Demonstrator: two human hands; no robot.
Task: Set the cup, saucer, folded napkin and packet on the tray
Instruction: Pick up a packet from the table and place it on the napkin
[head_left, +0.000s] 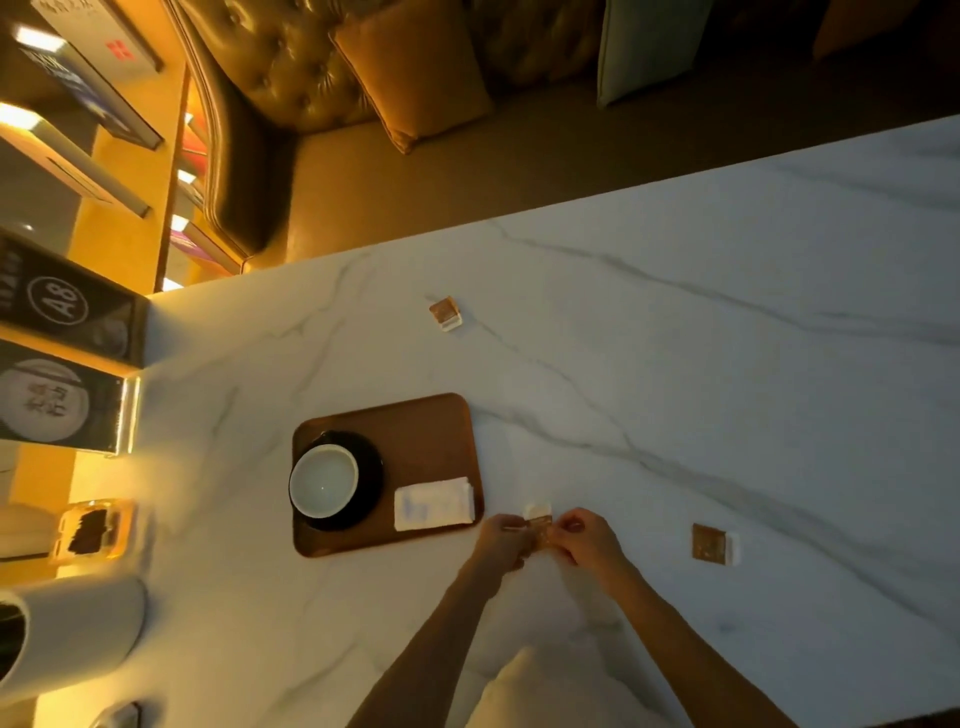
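Observation:
A brown tray (415, 421) lies on the white marble table. On its left part a white cup (324, 480) stands on a dark saucer (371, 475). A folded white napkin (434, 503) rests on the tray's near right corner. Just right of the tray, my left hand (506, 538) and my right hand (584, 535) both pinch a small brown and white packet (537, 522) between them, a little above the table.
Two more small packets lie on the table, one far from me (445, 313) and one to the right (714, 543). At the left edge stand black sign holders (62, 312), a clear holder of dark sachets (93, 530) and a white cylinder (78, 629). A sofa lies beyond the table.

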